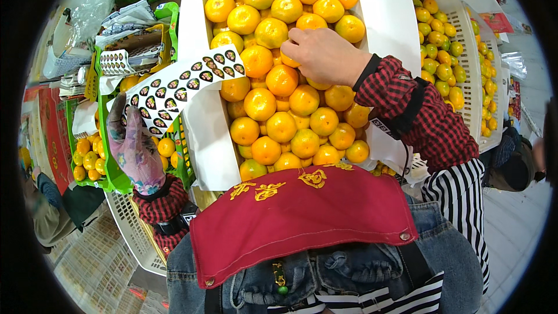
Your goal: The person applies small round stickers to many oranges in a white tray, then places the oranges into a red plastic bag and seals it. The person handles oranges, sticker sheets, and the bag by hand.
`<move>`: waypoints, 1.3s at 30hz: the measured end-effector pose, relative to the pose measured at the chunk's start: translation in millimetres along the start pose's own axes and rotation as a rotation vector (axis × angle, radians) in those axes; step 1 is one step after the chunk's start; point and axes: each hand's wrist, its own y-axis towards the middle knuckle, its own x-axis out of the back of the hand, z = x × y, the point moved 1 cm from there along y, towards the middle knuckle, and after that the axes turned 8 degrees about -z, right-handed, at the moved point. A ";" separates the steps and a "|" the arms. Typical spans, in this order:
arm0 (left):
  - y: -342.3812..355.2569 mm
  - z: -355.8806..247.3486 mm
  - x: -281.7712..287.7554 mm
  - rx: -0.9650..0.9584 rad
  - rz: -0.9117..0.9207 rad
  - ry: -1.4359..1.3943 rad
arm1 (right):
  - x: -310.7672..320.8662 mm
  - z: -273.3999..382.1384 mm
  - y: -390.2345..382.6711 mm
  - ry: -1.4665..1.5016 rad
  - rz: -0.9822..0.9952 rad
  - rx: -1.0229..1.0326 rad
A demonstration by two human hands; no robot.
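Note:
A white-lined crate is heaped with several orange mandarins in front of me. My right hand, bare, rests palm down on the mandarins at the upper middle of the heap, its fingertips pressed onto one fruit. My left hand wears a patterned glove and holds up a white sheet of small dark drop-shaped stickers, which lies across the crate's left edge.
A green crate with small mandarins stands at the left, above a white plastic basket. Another white basket of greenish-yellow mandarins is at the right. A red cloth apron covers my front. Plastic bags and paper lie at the upper left.

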 end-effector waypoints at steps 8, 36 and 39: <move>2.7 3.5 1.2 -0.011 -0.056 0.005 | 6.0 -2.6 15.7 -0.015 0.211 0.020; -11.2 -16.0 -71.3 0.001 0.143 -0.210 | -9.0 28.6 2.7 0.510 -0.475 -0.494; -31.1 -15.6 -69.8 0.020 0.216 -0.216 | 14.9 57.3 -41.6 1.600 -0.552 -0.861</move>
